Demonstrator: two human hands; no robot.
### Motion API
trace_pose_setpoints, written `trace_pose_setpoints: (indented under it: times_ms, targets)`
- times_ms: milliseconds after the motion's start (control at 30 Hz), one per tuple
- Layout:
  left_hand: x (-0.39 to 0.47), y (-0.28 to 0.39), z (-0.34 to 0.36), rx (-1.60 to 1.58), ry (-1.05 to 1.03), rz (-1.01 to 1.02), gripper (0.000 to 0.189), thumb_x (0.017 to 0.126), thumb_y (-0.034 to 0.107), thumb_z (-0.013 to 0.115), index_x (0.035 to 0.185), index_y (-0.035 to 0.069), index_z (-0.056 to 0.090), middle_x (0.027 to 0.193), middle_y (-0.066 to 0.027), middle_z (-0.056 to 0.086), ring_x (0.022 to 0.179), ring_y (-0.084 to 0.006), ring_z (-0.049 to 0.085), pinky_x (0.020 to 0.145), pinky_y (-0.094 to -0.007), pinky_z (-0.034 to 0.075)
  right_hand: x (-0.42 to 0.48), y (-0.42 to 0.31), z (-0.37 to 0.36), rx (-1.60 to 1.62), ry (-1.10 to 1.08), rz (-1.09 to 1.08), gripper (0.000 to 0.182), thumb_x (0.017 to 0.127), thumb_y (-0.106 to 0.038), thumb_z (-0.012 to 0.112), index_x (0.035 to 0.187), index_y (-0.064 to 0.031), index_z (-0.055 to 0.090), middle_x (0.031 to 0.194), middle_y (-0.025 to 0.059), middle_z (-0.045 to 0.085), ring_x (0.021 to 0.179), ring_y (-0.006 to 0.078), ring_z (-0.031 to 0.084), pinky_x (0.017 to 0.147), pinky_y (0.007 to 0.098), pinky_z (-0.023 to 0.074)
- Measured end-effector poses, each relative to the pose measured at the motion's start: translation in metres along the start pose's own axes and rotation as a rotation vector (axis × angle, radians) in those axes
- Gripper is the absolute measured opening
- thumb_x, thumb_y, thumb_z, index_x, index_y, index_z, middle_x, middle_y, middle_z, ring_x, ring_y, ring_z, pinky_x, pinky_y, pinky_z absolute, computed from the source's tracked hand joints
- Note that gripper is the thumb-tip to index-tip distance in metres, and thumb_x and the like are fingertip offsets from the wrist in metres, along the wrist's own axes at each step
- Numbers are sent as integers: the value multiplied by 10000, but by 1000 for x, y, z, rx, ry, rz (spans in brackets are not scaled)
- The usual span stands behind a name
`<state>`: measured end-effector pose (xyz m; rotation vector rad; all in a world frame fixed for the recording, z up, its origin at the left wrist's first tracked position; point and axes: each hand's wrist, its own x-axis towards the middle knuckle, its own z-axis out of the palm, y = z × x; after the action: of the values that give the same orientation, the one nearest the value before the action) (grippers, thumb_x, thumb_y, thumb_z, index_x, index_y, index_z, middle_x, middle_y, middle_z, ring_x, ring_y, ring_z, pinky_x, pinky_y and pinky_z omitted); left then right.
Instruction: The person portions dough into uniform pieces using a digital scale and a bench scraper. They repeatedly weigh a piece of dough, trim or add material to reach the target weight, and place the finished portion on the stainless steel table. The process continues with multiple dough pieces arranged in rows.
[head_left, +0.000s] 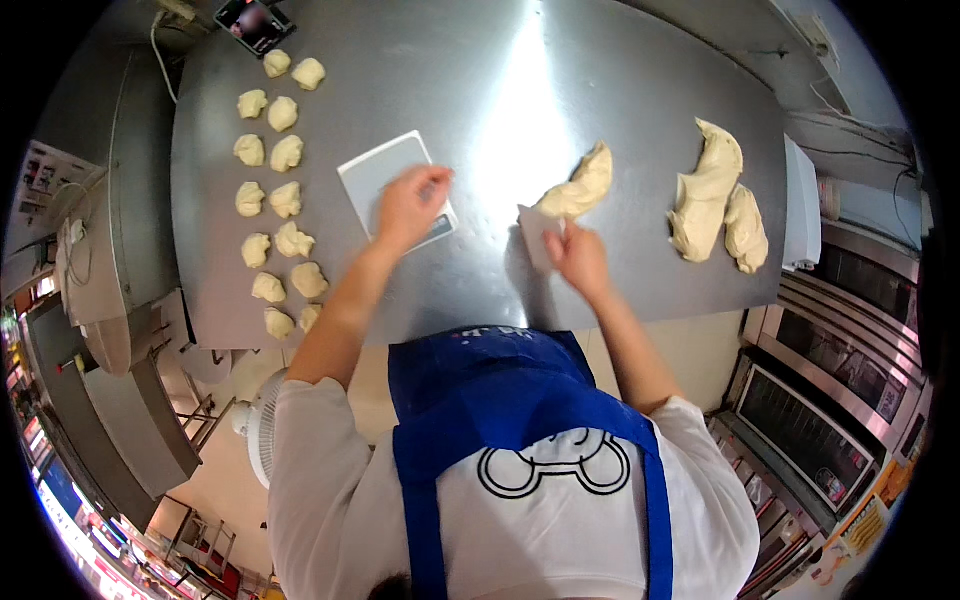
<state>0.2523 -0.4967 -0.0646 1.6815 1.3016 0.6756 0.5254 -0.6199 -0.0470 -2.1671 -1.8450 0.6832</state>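
Observation:
My left hand (409, 206) is over a flat white digital scale (375, 176). Its fingers are curled and slightly blurred, and whatever might be under the palm is hidden. In my right hand (583, 259) is a flat metal dough scraper (536, 232), its blade tilted and its far corner beside the near end of a long strip of pale dough (585, 184). That strip lies curved on the stainless steel table (450, 82), to the right of the scale.
Small dough pieces (286, 154) stand in two columns at the table's left. Two larger dough lumps, one long (705, 195) and one shorter (746, 229), lie at the right. A phone-like screen (253, 26) sits at the far left corner. A white fan (262, 431) is below the near edge.

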Motion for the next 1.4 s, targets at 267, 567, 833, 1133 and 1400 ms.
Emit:
trace_pose_setpoints:
  times_ms: [267,567,833,1133,1400]
  targets:
    - [-27,14,168,189,-83,201,507,816,214,699,1252,-7,566,1225,-177,590,1094,-317,590,906,-394,499,35,26,-45,-153,-16,-228,189,881,-227,580,865,-43,619,810,162,670,707,356,659,632,457,529]
    - [-25,34,159,186,-235,-163,502,775,224,712,1212,12,584,1147,-188,581,1105,-368,549,965,-439,450,53,27,6,-276,-85,-407,156,854,-181,596,909,-36,596,859,144,675,727,307,688,618,414,552]
    - [-52,19,159,56,-112,-152,661,823,296,704,1369,23,452,1225,-242,540,1150,-390,522,1002,-444,420,72,20,13,90,191,45,279,872,-240,592,829,33,632,823,266,647,765,421,652,685,467,524]
    - [-28,2,38,347,290,65,650,812,141,713,1388,34,429,1357,-215,475,1236,-369,476,1050,-438,395,2,28,-7,800,395,300,277,919,-202,637,1036,47,667,913,100,711,801,162,659,714,315,523]
    - [30,49,108,320,-254,495,653,807,285,734,1356,37,483,1400,-180,468,1309,-345,428,1075,-443,377,-36,100,53,556,417,770,301,875,-184,598,933,106,655,826,156,690,715,213,644,653,383,516]
